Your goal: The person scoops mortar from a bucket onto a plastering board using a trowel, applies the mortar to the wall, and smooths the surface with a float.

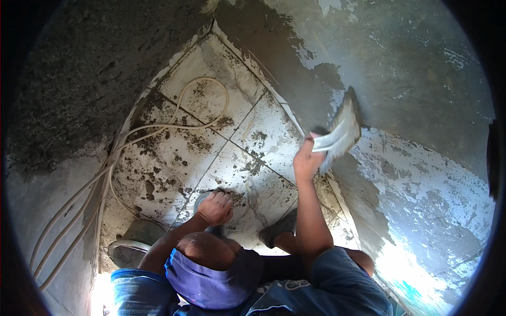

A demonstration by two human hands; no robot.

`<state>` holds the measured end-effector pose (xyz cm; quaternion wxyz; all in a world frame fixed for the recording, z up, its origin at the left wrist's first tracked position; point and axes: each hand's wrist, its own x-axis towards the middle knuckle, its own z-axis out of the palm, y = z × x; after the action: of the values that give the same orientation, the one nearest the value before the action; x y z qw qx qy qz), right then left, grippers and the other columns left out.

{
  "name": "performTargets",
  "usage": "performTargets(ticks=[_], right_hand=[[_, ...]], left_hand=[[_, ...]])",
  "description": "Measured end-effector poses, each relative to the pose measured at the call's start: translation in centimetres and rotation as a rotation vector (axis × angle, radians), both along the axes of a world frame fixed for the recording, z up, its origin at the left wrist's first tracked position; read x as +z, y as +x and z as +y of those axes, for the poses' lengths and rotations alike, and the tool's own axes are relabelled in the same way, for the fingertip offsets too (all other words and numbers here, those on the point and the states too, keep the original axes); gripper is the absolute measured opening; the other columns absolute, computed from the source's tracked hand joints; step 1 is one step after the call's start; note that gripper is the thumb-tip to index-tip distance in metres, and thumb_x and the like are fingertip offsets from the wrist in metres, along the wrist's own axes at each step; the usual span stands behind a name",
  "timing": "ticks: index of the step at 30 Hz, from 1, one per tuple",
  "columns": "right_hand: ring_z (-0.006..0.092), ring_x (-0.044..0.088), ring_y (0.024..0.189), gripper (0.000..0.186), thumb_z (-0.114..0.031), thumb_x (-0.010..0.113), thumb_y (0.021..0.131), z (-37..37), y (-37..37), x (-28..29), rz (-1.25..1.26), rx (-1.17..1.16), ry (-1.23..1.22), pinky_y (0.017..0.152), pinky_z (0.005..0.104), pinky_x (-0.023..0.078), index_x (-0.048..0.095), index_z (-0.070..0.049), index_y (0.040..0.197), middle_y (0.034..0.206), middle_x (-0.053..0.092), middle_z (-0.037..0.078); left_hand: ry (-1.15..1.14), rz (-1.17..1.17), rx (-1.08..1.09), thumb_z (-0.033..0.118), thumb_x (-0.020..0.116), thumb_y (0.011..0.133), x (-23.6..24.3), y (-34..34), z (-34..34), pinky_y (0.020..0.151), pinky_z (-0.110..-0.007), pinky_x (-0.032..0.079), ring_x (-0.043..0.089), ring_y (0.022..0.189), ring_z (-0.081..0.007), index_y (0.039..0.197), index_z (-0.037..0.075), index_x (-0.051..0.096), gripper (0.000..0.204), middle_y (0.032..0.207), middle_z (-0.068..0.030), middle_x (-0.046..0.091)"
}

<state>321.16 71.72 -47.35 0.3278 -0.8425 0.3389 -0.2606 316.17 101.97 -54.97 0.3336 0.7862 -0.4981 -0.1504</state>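
My right hand [307,161] is closed round the pale handle of what looks like a wide, flat brush [345,129]. Its broad end, dark along the edge and smeared by motion, is up against the right wall [379,100], where wet grey patches lie over white. Lower and to the left, my left hand [215,208] is closed, its fingers curled at the edge of a pale rounded thing [200,199] just above the floor. Most of that thing is hidden under the hand, so its kind cannot be made out.
Dirty white floor tiles [221,152] carry dark crumbs and narrow to a corner ahead. A cream hose or cable [174,125] loops across them and along the rough left wall [79,95]. A bucket [129,247] stands by my left arm. My shoe [279,230] is near the right wall.
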Motion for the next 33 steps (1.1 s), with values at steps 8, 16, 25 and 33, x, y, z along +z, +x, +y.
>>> performTargets(ticks=[8,16,25,33], right_hand=[[0.0332,0.063,0.083,0.026,-0.021,0.052,0.094,3.2,-1.6,-2.5,0.454,0.205,0.01,0.077,0.0402,0.048,0.057,0.003,0.101,0.089,0.063,0.021],[0.0428,0.055,0.108,0.039,-0.027,0.055,0.088,1.7,2.7,-2.5,0.594,0.213,-0.24,0.095,0.0505,0.041,0.059,-0.001,0.117,0.117,0.058,0.026],[0.0182,0.055,0.067,0.032,-0.031,0.059,0.094,0.9,5.1,-0.7,0.127,0.354,0.245,0.065,0.0334,0.044,0.058,-0.001,0.085,0.072,0.059,0.007],[0.0126,0.052,0.068,0.029,-0.03,0.06,0.096,6.8,18.0,-0.9,-0.296,0.505,0.804,0.068,0.0304,0.042,0.055,-0.005,0.082,0.073,0.056,0.001]], left_hand=[[-0.047,-0.013,-0.014,0.025,0.066,0.071,0.0,-0.1,-0.6,0.074,-0.038,0.043,0.055,0.082,-0.024,0.083,0.008,0.06,0.021,0.082,-0.0063,0.055],[0.018,-0.04,-0.02,0.029,0.067,0.072,-0.1,-0.6,-1.1,0.077,-0.039,0.043,0.056,0.087,-0.0245,0.086,0.008,0.061,0.026,0.089,-0.007,0.059],[0.059,-0.061,-0.036,0.033,0.064,0.074,0.2,-0.4,-1.0,0.079,-0.037,0.043,0.056,0.087,-0.0231,0.085,0.01,0.062,0.026,0.089,-0.006,0.059],[0.101,-0.052,-0.039,0.034,0.064,0.074,0.3,-0.2,-0.3,0.079,-0.036,0.043,0.055,0.084,-0.023,0.082,0.01,0.06,0.025,0.083,-0.0053,0.057]])
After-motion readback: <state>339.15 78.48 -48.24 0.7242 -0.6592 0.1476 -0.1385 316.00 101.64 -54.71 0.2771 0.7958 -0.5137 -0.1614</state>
